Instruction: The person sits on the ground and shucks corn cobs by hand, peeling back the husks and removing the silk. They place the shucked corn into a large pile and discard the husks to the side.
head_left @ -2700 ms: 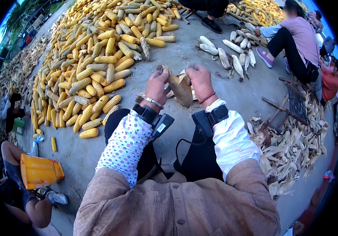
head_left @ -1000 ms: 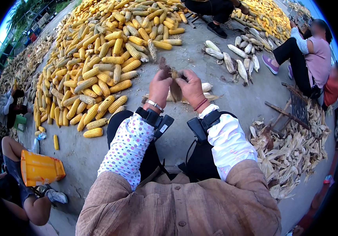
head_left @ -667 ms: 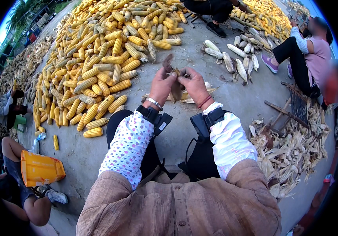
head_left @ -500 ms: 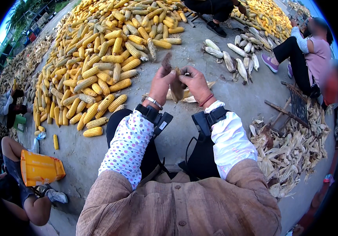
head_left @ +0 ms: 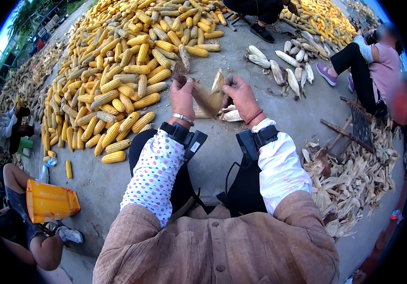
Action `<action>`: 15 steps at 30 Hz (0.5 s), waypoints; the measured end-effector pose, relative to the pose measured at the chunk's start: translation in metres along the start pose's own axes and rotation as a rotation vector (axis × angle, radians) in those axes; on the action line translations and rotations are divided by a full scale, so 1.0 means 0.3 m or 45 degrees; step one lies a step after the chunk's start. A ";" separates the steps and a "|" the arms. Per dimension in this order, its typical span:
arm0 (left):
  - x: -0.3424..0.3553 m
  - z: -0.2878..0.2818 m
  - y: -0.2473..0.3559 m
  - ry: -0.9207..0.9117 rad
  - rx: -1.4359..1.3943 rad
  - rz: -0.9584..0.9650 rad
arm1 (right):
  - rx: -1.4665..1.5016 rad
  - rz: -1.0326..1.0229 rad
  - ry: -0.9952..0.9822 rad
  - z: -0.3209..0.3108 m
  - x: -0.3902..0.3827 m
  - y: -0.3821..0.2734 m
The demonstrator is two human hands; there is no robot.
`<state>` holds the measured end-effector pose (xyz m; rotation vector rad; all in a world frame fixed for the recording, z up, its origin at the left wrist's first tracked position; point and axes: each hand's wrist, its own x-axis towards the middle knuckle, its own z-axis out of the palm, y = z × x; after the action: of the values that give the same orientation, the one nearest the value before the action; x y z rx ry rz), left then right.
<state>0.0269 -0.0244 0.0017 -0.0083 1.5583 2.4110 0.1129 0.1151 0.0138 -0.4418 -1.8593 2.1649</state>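
A corn ear in its dry tan husk (head_left: 209, 97) is held up between both hands above the concrete ground. My left hand (head_left: 182, 97) grips its left side, where dark silk sticks up. My right hand (head_left: 242, 98) pulls a husk leaf away on the right. The husk is spread open into a V. Loose pale husk pieces (head_left: 231, 114) lie on the ground just under my hands. A big pile of shucked yellow corn ears (head_left: 118, 75) lies close to my left hand.
Unhusked pale ears (head_left: 279, 64) lie beyond my right hand. A heap of dry husks (head_left: 355, 180) and a dark stool (head_left: 360, 124) are on the right. A seated person (head_left: 369, 66) is at upper right, other people at left, an orange container (head_left: 49, 201) at lower left.
My hands have drawn apart, tearing the husk open into a V. Earlier they were close together around the closed ear.
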 end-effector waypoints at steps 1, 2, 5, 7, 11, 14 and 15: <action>0.003 -0.002 0.001 0.055 -0.011 0.022 | 0.000 0.018 0.080 -0.001 -0.005 -0.014; 0.007 -0.008 0.008 0.068 -0.012 0.017 | 0.000 0.037 0.160 -0.005 -0.008 -0.021; 0.006 -0.017 0.046 0.219 -0.084 -0.032 | 0.106 0.102 0.390 -0.067 0.029 0.008; 0.022 -0.044 0.051 0.237 -0.099 -0.056 | 0.188 0.121 0.490 -0.106 0.041 0.012; 0.036 -0.073 0.075 0.294 -0.149 -0.134 | 0.430 0.141 0.688 -0.180 0.061 0.015; 0.028 -0.080 0.094 0.294 -0.212 -0.129 | 0.633 0.132 0.784 -0.226 0.077 0.029; 0.025 -0.078 0.099 0.298 -0.227 -0.129 | 0.636 0.111 0.799 -0.233 0.080 0.036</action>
<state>0.0097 -0.0551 0.0175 -0.4075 1.3884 2.5321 0.1179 0.1865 -0.0082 -0.9556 -0.9514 2.1016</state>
